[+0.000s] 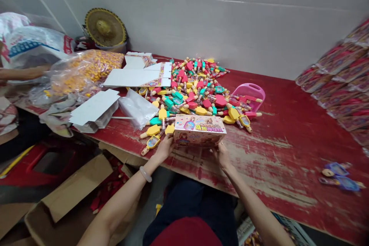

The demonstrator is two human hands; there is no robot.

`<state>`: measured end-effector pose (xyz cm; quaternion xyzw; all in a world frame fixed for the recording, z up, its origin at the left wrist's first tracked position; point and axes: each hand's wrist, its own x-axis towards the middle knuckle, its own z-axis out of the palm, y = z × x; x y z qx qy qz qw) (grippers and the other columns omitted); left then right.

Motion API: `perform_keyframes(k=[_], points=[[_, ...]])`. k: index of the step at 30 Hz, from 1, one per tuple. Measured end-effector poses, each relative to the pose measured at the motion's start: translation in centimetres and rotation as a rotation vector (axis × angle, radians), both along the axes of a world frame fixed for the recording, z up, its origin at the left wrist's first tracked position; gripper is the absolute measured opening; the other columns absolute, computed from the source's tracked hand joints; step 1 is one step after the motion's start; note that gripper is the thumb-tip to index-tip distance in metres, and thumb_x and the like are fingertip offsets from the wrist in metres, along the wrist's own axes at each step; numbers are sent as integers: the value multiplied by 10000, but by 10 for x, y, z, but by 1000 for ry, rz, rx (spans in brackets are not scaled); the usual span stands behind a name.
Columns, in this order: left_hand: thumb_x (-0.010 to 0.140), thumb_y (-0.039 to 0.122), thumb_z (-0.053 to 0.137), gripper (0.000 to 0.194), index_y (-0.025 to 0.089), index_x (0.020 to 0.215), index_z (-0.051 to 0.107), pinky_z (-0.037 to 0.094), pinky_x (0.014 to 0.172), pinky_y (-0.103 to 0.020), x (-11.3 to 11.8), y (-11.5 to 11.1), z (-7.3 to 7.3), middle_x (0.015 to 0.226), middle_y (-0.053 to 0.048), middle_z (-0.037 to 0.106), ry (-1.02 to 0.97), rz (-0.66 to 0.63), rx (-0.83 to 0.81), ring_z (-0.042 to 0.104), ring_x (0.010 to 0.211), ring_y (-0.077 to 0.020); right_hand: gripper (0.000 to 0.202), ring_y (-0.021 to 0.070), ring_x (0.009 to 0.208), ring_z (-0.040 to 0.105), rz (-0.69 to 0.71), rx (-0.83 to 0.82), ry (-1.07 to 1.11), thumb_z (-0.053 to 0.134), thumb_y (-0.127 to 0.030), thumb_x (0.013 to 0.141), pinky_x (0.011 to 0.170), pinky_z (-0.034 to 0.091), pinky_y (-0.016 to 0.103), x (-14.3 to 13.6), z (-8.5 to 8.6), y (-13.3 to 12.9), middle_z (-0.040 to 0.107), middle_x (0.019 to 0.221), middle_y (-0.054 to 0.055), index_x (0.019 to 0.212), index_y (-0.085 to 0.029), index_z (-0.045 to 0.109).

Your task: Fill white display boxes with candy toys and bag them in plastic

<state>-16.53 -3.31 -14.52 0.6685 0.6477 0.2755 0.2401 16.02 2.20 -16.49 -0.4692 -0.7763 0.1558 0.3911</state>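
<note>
Between my two hands is a small printed cardboard box, pink and cream with colourful lettering, held near the front edge of the table. My left hand grips its left end, and a pale bangle circles that wrist. At the lower right corner, my right hand is closed on the same box; some of its fingers are hidden beneath. Just behind the box spreads a heap of small toys in red, yellow and green, with clear tube sections and tan round ends. A yellow toy lies beside my left hand.
Flat white cartons and clear plastic bags lie left of the heap. A pink scoop stands right of it. Purple toys and stacked packs are far right. Another person's arm reaches in at left. An open carton is below.
</note>
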Motion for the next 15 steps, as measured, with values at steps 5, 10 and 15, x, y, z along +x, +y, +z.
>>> perform_keyframes(k=[5,10,15], points=[[873,158,622,152,161,984,725,551,977,-383,5,-1,-1,1273,-150,626,4,31,-21,651,1128,-268,160,212,647,609,61,38,-43,527,-323,881,596,501,314,8,35,3,665,750,66,782,-228,608],[862,156,611,145,162,952,725,558,956,-373,9,2,5,1259,-134,648,-3,45,-31,662,1071,-245,263,272,981,678,-180,263,33,508,-356,999,871,535,424,11,171,11,720,1104,120,1144,-218,679],[831,122,604,205,202,954,748,569,978,-378,10,-5,14,1234,-114,696,-6,30,-9,684,1103,-261,444,309,1475,404,-164,342,-111,375,-405,1074,1201,296,589,-54,234,29,567,1486,127,1442,-230,550]])
